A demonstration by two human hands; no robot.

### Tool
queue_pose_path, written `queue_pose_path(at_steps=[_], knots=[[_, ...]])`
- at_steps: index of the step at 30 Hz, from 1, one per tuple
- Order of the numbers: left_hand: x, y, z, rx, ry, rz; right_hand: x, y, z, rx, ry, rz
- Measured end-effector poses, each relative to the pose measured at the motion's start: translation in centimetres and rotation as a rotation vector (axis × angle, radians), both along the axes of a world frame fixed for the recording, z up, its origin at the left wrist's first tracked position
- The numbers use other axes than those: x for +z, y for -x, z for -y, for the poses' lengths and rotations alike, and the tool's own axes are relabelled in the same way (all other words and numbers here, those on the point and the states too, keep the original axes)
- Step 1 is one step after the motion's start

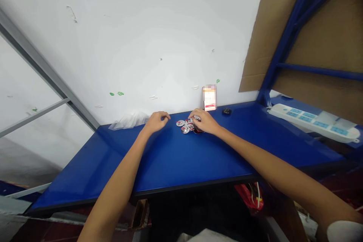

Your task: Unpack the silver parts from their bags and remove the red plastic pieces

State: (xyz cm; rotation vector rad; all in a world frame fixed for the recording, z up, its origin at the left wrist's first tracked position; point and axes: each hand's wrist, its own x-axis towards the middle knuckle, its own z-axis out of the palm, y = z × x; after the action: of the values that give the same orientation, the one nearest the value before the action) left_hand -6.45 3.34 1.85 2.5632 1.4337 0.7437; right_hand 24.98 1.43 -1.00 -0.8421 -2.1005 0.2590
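Several small, round, shiny silver discs with red and dark markings [185, 129] lie in a loose, overlapping pile on the blue tabletop [176, 159]. Over the right side of this pile is my right hand [206, 121], its fingers bent and drawn together at the discs. What sits between those fingertips is too small to make out, and the hand hides part of the pile. To the left of the discs, apart from them, my left hand [155, 122] hovers low over the table. Its fingers are curved, a gap shows between thumb and forefinger, and I see nothing held.
Clear plastic bags [129, 121] lie against the wall at the left. A lit phone [210, 99] leans on the wall behind my right hand, with a small black object [226, 111] beside it. A white power strip [314, 121] is at the right, near a blue metal frame [289, 34].
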Motion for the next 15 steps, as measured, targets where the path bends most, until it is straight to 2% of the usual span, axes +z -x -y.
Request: queue_pose_path(at_steps=[2,5,9,15], knots=[[-0.9,-1.4,0.4,-0.111,0.018,0.023,-0.1,0.1,0.0,-0.001,0.005,0.019],[-2.3,-3.1,0.9,-0.148,0.002,0.026,-0.1,0.2,0.1,0.014,0.001,0.049],[-3.4,-4.4,1.1,-0.116,-0.021,-0.053,-0.1,0.1,0.1,-0.013,-0.005,0.067],[-3.0,-4.6,1.1,-0.046,-0.026,-0.080,-0.2,0.0,-0.2,-0.028,0.002,0.075]])
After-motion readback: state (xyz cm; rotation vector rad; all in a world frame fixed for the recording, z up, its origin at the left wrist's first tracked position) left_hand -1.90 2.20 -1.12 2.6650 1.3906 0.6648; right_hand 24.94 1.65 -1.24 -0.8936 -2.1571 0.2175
